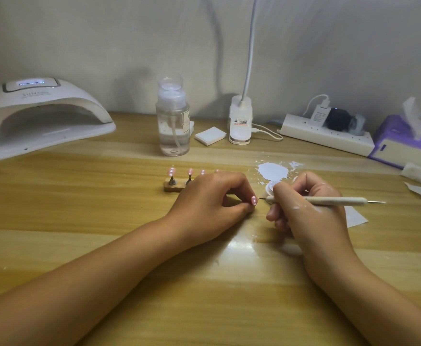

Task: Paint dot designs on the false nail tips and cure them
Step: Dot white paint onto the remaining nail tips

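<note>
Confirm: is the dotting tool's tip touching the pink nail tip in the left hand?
Cannot tell. Head view: the dotting tool reaches the edge of the pink nail tip in the left hand, but any gap is too fine to see.

Pump bottle [172, 128], power strip [329, 138] (tissue box [401, 146] beside).

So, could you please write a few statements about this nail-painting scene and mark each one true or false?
1. The left hand pinches a pink nail tip with white dots. True.
2. The right hand is empty. False: it grips the dotting tool.
3. The nail lamp sits at the table's right end. False: it sits at the left.
4. The pump bottle stands upright. True.
</note>
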A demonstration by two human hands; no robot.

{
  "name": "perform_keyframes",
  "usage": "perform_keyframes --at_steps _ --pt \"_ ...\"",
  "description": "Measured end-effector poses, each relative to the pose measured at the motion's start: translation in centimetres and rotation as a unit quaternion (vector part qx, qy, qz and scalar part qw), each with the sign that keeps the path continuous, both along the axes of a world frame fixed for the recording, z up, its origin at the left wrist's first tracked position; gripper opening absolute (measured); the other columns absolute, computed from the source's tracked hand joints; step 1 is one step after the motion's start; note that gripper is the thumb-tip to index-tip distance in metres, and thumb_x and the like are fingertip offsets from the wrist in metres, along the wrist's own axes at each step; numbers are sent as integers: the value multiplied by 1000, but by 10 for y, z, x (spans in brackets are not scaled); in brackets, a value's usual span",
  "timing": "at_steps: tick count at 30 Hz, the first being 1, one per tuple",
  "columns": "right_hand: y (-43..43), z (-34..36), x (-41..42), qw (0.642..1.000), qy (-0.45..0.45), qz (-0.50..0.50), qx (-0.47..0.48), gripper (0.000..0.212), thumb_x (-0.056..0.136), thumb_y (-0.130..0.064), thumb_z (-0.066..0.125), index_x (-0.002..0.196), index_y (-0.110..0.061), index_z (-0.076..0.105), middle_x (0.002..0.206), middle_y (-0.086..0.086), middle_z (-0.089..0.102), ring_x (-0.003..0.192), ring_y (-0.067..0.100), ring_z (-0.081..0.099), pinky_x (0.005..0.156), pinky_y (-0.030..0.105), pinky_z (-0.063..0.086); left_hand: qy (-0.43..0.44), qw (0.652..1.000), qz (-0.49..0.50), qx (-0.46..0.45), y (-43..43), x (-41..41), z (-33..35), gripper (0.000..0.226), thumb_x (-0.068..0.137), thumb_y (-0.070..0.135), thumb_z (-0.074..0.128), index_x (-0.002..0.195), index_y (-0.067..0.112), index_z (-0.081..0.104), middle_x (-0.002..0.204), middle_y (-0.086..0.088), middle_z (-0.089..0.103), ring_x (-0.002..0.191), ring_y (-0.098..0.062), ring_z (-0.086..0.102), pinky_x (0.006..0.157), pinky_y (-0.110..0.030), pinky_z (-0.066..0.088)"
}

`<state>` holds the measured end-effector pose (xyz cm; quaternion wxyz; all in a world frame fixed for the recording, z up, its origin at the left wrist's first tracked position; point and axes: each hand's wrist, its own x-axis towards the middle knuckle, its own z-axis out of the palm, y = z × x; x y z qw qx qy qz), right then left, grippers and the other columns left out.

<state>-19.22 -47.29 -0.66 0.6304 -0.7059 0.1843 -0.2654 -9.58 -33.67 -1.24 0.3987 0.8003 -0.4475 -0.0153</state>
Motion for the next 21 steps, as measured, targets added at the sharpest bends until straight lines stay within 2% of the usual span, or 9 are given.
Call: perform_keyframes --at_steps 10,15,19,21 --pt "4 2 -1 1000 17 8 -13 16 67 -24 62 55 -24 51 53 12 65 42 13 53 42 22 41 -12 1000 0 -4 0 0 -1 10 84 17 73 84 26 69 82 20 67 65 20 48 61 -10 29" --pt "3 1 -1 1000 9 10 -17 27 76 -14 65 56 -23 49 53 13 64 41 14 52 41 21 41 -16 1000 -1 -6 0 0 0 11 84 16 73 83 26 69 78 21 65 64 20 47 60 -8 28" --pt "4 2 -1 1000 13 12 -16 16 68 -23 63 56 -23 51 53 13 65 41 13 53 43 23 41 -15 1000 0 -6 -1 0 -1 10 84 16 73 84 25 69 78 22 64 64 20 47 62 -14 29" --pt "4 2 -1 1000 8 7 -9 18 71 -21 64 57 -24 53 54 12 65 42 13 53 45 25 41 -14 1000 -2 -7 0 0 -1 9 84 16 73 84 24 69 80 20 65 65 20 47 62 -14 30"
